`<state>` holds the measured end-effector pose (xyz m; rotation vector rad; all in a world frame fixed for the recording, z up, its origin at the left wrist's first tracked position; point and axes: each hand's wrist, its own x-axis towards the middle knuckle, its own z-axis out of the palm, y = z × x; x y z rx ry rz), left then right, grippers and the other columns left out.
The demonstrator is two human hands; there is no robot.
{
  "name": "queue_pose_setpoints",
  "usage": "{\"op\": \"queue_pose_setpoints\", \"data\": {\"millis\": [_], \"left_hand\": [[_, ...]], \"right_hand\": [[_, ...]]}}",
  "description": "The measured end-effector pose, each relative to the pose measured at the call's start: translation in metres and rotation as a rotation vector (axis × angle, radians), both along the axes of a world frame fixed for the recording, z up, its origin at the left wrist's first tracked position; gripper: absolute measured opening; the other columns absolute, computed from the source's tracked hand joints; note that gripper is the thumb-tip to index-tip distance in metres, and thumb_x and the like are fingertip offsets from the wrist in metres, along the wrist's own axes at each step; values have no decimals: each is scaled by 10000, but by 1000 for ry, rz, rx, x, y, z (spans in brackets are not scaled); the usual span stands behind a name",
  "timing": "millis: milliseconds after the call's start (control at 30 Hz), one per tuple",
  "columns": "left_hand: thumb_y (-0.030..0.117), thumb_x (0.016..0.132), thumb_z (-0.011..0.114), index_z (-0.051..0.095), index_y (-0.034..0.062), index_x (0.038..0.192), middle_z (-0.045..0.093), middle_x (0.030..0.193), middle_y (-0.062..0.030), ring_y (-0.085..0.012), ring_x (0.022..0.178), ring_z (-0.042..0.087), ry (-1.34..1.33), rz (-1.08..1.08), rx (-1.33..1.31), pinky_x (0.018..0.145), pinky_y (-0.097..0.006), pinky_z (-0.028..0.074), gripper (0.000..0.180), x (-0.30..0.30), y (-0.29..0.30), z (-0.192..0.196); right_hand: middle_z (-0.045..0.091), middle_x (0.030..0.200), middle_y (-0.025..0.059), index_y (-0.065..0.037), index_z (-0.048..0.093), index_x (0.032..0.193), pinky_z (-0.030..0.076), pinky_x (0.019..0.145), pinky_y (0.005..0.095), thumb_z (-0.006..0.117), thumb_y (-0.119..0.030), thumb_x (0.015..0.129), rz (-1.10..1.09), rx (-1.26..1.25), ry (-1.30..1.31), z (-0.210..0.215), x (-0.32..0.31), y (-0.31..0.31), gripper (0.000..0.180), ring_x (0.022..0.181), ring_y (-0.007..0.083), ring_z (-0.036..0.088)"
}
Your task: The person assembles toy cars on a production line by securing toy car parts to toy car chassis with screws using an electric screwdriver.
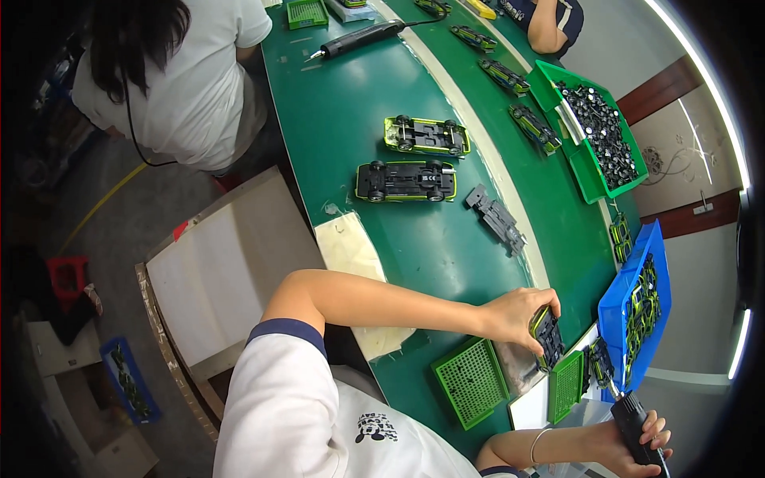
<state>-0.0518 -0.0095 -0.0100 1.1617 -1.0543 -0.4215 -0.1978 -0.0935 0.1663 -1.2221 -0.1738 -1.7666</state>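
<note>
My left hand (518, 319) is closed round the sides of a toy car (547, 338), its black underside showing between thumb and fingers. At the lower right, my right hand (629, 448) grips a black electric screwdriver (629, 418). The driver's tip points up toward small black and green parts (601, 362) beside the blue bin; whether it touches them I cannot tell. On the green bench two toy cars lie wheels up, a yellow-green car (426, 135) and a darker one (406, 182). A loose black chassis (496, 219) lies to their right.
Green baskets (470, 382) sit near my hands. A blue bin (613, 303) of green car frames stands at right, beyond it a green bin (590, 171) of black wheels. More cars (534, 127) line the bench (343, 103). Another screwdriver (358, 38) lies far off; two people sit nearby.
</note>
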Motion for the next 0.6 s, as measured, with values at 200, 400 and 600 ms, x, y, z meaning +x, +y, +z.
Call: {"op": "queue_pose_setpoints", "data": {"millis": [200, 400, 600], "left_hand": [[175, 513, 790, 471, 32, 988, 555, 938, -121, -283, 912, 542, -148, -175, 116, 808, -355, 429, 590, 18, 4, -11], [250, 541, 786, 461, 42, 1120, 529, 1051, -126, -281, 1033, 481, -516, -91, 71, 902, -398, 352, 696, 22, 26, -1], [336, 693, 693, 502, 19, 1139, 590, 577, -78, -220, 514, 592, -517, 834, 801, 482, -353, 468, 579, 61, 119, 47]], "right_hand": [[416, 668, 6, -129, 458, 876, 337, 488, 232, 553, -386, 807, 34, 14, -16, -5, -8, -3, 283, 527, 113, 385], [390, 704, 21, -67, 451, 854, 329, 554, 228, 633, -305, 758, -18, 33, -6, -6, -16, -4, 314, 583, 107, 379], [351, 718, 22, -18, 458, 994, 293, 473, 207, 598, -347, 796, 27, 4, -72, -7, -13, -8, 409, 540, 96, 362]]}}
